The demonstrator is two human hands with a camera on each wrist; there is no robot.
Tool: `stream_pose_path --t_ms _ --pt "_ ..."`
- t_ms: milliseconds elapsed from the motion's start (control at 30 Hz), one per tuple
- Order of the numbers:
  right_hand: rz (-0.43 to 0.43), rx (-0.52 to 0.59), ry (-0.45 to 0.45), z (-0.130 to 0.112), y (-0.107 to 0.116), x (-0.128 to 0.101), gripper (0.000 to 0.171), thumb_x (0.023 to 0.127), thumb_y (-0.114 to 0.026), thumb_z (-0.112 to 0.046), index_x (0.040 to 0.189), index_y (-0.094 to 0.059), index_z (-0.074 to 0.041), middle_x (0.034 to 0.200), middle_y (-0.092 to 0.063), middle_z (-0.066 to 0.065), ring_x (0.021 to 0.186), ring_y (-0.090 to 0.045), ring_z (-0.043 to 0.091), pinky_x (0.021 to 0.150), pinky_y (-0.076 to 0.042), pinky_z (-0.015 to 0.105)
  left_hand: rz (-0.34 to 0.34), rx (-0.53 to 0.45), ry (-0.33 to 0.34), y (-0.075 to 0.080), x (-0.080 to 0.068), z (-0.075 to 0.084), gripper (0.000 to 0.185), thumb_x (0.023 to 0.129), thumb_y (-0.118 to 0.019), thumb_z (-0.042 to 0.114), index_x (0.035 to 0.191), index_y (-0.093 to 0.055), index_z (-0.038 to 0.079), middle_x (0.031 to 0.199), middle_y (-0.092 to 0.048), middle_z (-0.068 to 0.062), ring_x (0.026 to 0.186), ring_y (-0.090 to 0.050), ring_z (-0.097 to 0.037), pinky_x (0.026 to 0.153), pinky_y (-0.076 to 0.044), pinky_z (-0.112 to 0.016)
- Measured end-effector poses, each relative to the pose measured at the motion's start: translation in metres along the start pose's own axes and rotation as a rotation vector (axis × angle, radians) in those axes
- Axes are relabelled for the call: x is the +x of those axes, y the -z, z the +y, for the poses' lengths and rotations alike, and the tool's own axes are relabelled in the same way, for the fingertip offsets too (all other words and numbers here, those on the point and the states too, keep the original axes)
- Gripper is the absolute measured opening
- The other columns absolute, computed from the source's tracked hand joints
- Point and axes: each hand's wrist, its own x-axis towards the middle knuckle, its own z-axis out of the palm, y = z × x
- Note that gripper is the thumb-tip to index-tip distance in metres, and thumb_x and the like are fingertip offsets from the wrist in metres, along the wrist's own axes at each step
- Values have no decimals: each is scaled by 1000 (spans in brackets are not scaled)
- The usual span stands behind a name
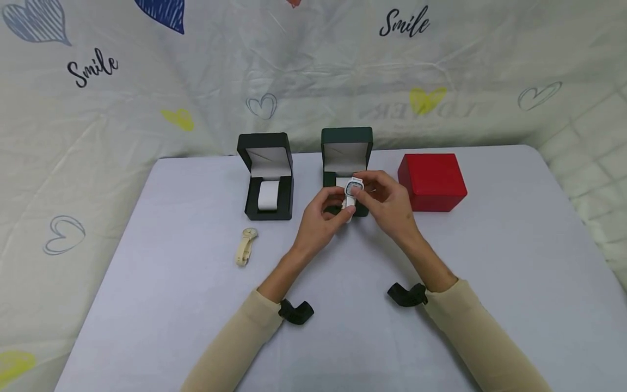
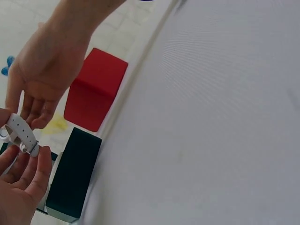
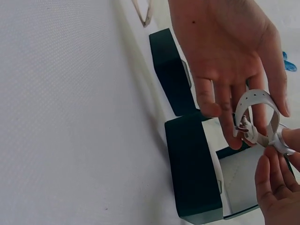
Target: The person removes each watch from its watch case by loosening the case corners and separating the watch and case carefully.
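Both hands hold a white watch (image 1: 352, 190) with a rectangular face just above the open dark green box (image 1: 346, 142). My left hand (image 1: 337, 209) pinches the strap from below. My right hand (image 1: 373, 191) grips the watch by its face from the right. In the left wrist view the perforated strap (image 2: 21, 133) runs between the fingers of both hands. In the right wrist view the strap (image 3: 253, 116) forms a loop with the buckle at the fingertips (image 3: 267, 161). The green box's white lining (image 3: 243, 180) shows below the watch.
An open black box (image 1: 266, 142) with a white cushion stands left of the green one. A beige watch (image 1: 246, 246) lies on the table in front of it. A shut red box (image 1: 432, 181) sits to the right. The grey table (image 1: 514, 261) is backed by a printed cloth.
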Motion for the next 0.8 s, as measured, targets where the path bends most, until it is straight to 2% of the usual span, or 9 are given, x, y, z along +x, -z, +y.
stream_pose_path --t_ms 400,600,800 --pt "-42 -21 0 -2 2 3 33 97 -74 -11 129 -67 -5 113 -69 14 93 -65 10 81 -56 12 6 12 1 2 -6 -2 48 97 -74 23 140 -57 13 130 -65 -9 118 -67 -20 85 -59 -30" --pt "-69 -2 -12 -2 4 2 31 97 -74 -9 127 -69 -4 114 -71 16 90 -68 10 83 -58 13 10 48 -37 4 -10 -3 50 96 -76 20 142 -57 11 131 -67 -11 122 -66 -22 92 -61 -39" --pt "-102 5 -18 -1 2 1 31 98 -73 -9 129 -69 -5 116 -71 16 92 -68 12 85 -59 14 25 93 -52 8 -14 -7 52 95 -78 20 142 -59 12 131 -69 -11 124 -64 -22 88 -60 -29"
